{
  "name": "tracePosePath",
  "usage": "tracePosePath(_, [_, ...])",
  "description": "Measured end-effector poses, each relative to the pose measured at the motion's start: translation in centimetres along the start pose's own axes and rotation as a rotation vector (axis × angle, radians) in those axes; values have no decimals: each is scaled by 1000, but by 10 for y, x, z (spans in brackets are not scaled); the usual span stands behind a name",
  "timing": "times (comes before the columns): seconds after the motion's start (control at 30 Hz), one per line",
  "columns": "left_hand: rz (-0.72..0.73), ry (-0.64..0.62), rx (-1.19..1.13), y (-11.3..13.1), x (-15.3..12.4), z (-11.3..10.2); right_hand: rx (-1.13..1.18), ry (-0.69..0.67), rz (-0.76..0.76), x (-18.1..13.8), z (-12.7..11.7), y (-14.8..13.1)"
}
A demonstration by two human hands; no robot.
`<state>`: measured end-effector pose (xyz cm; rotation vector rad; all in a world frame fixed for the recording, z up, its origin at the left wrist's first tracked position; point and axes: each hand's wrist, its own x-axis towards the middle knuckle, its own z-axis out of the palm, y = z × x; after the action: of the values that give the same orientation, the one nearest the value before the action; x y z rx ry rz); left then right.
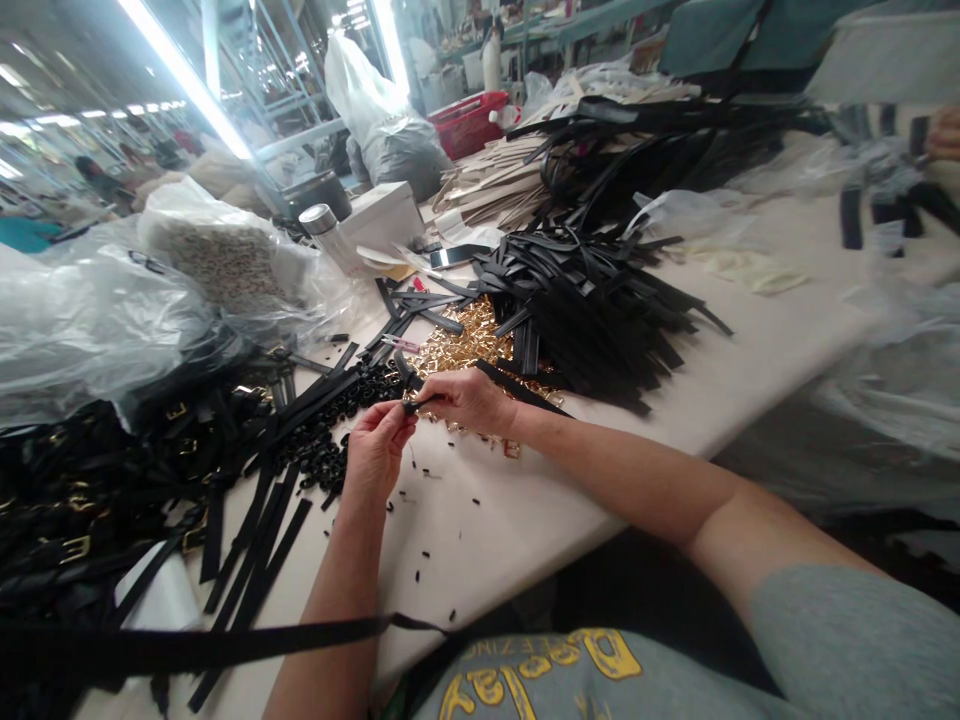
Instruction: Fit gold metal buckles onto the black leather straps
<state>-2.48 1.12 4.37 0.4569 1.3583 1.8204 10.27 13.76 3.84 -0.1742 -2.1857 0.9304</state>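
Note:
A short black strap (406,371) is held between my two hands over the table. My left hand (377,445) pinches its lower end between thumb and fingertips. Closed on the same strap from the other side is my right hand (471,398); the fingers hide most of the piece. Just behind the hands lies a heap of gold buckles (465,335). Beside my left hand are many small black loops (322,450). A large bundle of black straps (600,310) spreads beyond my right hand.
Finished-looking straps with gold buckles (75,500) pile up at left, below clear plastic bags (97,310). A phone (457,257), a flask (322,225) and a white box (382,215) stand farther back. At far right another person's hand (943,135) shows.

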Motion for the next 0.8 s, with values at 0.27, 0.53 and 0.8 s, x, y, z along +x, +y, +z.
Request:
tracePosePath(0.27, [-193, 11, -161, 4, -1, 6, -27, 8, -37, -1, 2, -1])
tracePosePath(0.53, [-134, 7, -133, -3, 3, 3, -185, -28, -162, -1, -2, 1])
tracePosePath(0.8, [88, 14, 106, -2, -3, 3, -240, -27, -126, -2, 1, 7])
